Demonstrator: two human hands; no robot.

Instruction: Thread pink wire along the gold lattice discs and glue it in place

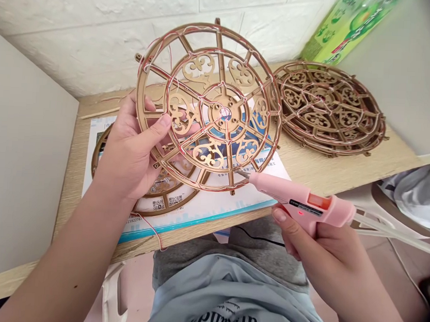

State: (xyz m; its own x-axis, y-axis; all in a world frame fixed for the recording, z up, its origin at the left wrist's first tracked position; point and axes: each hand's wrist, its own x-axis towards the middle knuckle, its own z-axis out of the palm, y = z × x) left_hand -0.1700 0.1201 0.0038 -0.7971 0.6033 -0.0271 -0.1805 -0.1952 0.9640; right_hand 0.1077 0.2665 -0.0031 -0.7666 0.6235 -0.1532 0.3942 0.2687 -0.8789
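My left hand [131, 148] grips a round golden openwork frame [222, 91] by its left side, thumb in front and fingers behind. The frame is tilted up off the table, and red and white wires run along its rings and spokes to the hub. In my right hand [314, 245] is a pink glue gun [300, 200] with a small red light lit on its side. Its metal nozzle points left and is at the lower rim of the frame; whether it touches cannot be made out. Beneath lies another golden frame [166, 206], partly hidden by the raised one.
Several similar wired frames [323, 109] are stacked at the right of the wooden table [309, 169]. A printed sheet [234, 206] with a blue border lies under the work. A green bottle [349, 28] stands at the back right. Grey panels flank both sides.
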